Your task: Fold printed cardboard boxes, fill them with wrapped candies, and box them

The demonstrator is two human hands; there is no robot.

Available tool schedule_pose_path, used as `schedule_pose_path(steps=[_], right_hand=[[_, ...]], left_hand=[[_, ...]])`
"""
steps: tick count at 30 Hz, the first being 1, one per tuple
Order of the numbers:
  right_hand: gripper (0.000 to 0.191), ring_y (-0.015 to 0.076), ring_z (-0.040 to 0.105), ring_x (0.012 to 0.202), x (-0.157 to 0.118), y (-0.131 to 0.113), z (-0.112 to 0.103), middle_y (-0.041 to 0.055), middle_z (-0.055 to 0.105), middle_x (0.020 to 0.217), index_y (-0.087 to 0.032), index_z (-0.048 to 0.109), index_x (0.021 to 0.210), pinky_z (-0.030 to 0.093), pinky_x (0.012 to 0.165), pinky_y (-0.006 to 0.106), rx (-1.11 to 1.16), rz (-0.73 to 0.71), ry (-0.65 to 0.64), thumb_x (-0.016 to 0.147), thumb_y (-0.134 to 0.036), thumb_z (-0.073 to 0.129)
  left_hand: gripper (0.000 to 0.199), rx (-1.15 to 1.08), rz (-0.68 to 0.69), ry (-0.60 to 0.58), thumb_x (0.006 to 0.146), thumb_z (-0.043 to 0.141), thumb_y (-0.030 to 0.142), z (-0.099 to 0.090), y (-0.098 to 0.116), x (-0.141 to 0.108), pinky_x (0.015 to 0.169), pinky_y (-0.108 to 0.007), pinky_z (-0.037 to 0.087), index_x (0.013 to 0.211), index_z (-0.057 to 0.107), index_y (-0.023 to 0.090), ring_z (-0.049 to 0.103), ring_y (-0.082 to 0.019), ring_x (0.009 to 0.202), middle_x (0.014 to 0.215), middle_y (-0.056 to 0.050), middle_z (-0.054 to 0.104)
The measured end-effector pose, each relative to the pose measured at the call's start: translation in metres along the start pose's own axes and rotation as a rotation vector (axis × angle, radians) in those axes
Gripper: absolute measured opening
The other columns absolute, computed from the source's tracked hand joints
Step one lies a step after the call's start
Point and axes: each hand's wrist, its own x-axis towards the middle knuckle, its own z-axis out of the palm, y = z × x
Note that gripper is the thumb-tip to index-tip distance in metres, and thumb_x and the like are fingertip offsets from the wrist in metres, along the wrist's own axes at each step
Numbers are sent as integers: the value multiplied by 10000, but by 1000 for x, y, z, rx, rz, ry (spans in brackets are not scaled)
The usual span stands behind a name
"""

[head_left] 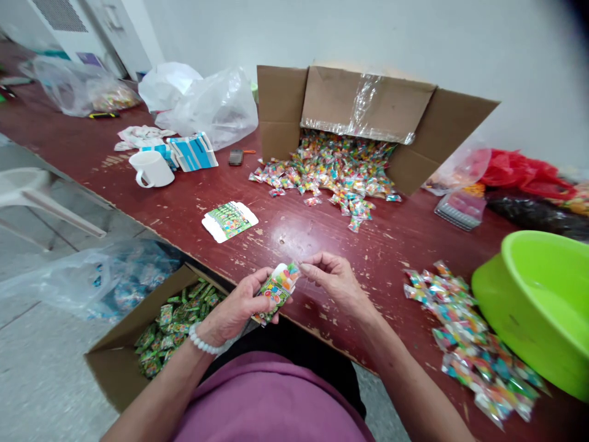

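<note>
My left hand (251, 301) is closed around a small green printed candy box (271, 299), held tilted over the table's front edge. Out of the box's open top pokes a clear packet of colourful candies (289, 276). My right hand (332, 279) pinches the end of that packet between thumb and fingers. Just beyond my hands, a flattened stack of green and white candy boxes (230, 220) lies on the table. Loose candy packets (464, 337) are spread to the right of my right arm.
Candy packets spill from a large cardboard box (368, 104) at the back. A lime green basin (519, 294) stands at right. Below left, an open carton (110, 356) holds many green boxes. A white mug (154, 170) and plastic bags (221, 107) sit at left on the red table (184, 202).
</note>
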Motion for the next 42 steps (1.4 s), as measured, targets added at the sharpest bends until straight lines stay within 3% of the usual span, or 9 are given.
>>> schedule_pose_path(steps=[42], right_hand=[[247, 123, 550, 598, -4, 2, 2, -4, 689, 690, -193, 710, 775, 446, 605, 264, 21, -29, 31, 724, -426, 774]], left_hand=[[414, -20, -14, -1, 724, 696, 192, 2, -4, -2, 600, -242, 474, 1125, 593, 177, 597, -120, 649, 935, -41, 692]])
